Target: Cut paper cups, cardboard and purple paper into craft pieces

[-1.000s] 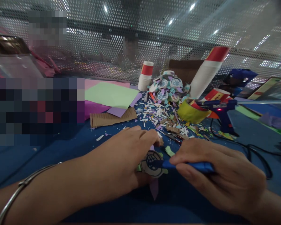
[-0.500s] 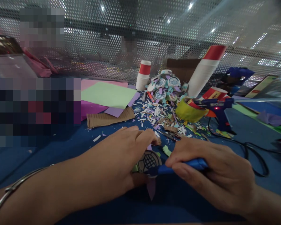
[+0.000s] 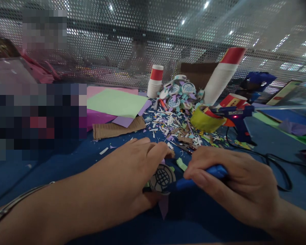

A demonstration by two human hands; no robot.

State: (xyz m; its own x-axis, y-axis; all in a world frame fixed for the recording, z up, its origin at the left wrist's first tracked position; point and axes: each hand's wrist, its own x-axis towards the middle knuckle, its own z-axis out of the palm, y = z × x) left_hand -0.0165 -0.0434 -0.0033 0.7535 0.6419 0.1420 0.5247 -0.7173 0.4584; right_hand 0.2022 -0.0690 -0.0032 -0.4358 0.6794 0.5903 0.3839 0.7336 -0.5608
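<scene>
My left hand (image 3: 145, 173) is closed around the edge of a small round paper disc (image 3: 162, 177) with a dark grid drawn inside a ring. A purple paper strip (image 3: 164, 207) hangs from the disc's lower edge, and some green paper shows beside my fingers. In my right hand (image 3: 232, 183) is a blue marker pen (image 3: 186, 183), gripped between thumb and fingers. Its dark tip end lies at the disc's lower right; whether it touches cannot be made out. Just beyond the hands are a pair of scissors (image 3: 182, 147) and a folded light-green paper scrap (image 3: 181, 164).
Paper scraps (image 3: 165, 119) litter the blue table. Behind them are a pile of similar discs (image 3: 173, 102) and stacked paper cups (image 3: 223, 78). A blue glue gun (image 3: 241, 119) with a lit red light rests against a yellow roll (image 3: 206, 120), its cable trailing right. Coloured sheets (image 3: 117, 102) and corrugated cardboard (image 3: 119, 128) lie left.
The pen in my right hand has shifted slightly, its tip end now further right on the disc. My left hand keeps its hold; the disc is turned a little more toward view.
</scene>
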